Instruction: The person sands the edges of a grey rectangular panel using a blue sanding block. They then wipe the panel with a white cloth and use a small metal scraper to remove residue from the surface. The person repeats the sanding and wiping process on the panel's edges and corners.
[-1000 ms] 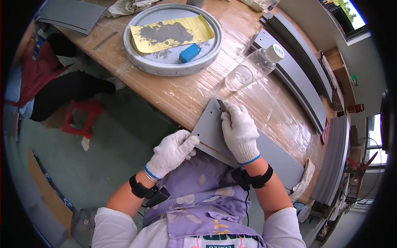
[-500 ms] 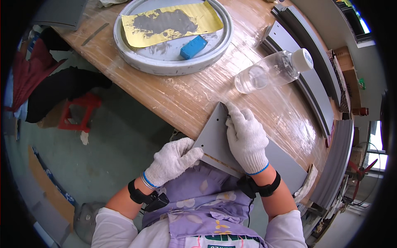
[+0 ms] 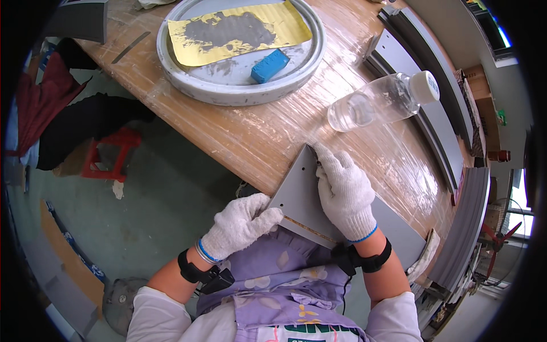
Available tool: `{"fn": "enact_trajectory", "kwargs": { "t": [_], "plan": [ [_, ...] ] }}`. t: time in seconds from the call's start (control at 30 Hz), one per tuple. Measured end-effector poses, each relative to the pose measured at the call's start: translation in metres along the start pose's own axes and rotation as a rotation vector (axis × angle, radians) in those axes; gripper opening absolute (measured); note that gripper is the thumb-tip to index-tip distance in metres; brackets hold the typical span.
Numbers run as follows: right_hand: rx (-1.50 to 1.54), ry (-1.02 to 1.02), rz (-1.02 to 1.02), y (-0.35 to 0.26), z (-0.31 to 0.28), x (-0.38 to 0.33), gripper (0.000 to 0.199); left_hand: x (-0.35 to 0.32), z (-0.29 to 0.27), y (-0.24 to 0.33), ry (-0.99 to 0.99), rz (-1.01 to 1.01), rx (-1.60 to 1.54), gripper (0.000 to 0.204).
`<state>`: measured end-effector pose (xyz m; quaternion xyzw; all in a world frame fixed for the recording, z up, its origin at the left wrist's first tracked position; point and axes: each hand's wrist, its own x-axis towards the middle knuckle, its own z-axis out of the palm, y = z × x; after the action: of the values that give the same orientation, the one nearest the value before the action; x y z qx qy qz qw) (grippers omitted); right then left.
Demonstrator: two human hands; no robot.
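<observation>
A flat grey panel [image 3: 300, 192] with small dark holes lies slanted over the table's near edge, reaching back over my lap. Its near edge shows a strip of bare brown board. My left hand [image 3: 239, 225], in a white knitted glove, pinches the panel's left corner between thumb and fingers. My right hand [image 3: 346, 196], gloved alike, rests on the panel with its fingers curled at the far edge and the index finger stretched along it. A small dark bit shows by those fingertips; what it is, I cannot tell.
Beyond my hands are a clear bottle [image 3: 373, 105] with a white cap and a round grey lid [image 3: 228, 97] bearing smeared yellow sandpaper [image 3: 188, 48] and a blue block [image 3: 269, 66]. Grey curved panels [image 3: 419, 94] lie right. A red stool [image 3: 114, 154] and a seated person are left.
Both hands keep their hold on the panel, and the view has shifted slightly. At the far left corner of the table, another grey panel has tilted so that its edge shows.
</observation>
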<state>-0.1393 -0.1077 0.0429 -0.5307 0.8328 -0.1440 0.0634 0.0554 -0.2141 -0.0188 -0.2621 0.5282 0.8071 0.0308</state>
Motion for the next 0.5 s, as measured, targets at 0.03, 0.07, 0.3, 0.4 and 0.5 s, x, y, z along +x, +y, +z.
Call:
{"fn": "enact_trajectory", "kwargs": {
  "t": [0.03, 0.07, 0.3, 0.4, 0.5],
  "plan": [
    [0.003, -0.023, -0.008, 0.0002, -0.001, -0.0001, 0.051, 0.0003, 0.0002, -0.0006, -0.001, 0.003, -0.007, 0.037],
    [0.006, -0.045, -0.017, 0.0013, -0.0023, -0.0005, 0.051, 0.0005, 0.0004, -0.0013, 0.0, 0.006, -0.013, 0.037],
    [-0.022, 0.041, 0.044, -0.0055, -0.0008, 0.0032, 0.049, 0.0006, -0.001, -0.0036, -0.011, 0.012, -0.005, 0.037],
    [-0.062, -0.055, 0.001, -0.0018, -0.0023, 0.001, 0.054, 0.0005, 0.0, -0.0016, -0.002, 0.002, -0.004, 0.036],
    [-0.019, -0.154, -0.139, 0.0038, -0.0065, -0.0004, 0.055, -0.0001, 0.0006, -0.001, 0.007, 0.006, -0.029, 0.037]
  ]
}}
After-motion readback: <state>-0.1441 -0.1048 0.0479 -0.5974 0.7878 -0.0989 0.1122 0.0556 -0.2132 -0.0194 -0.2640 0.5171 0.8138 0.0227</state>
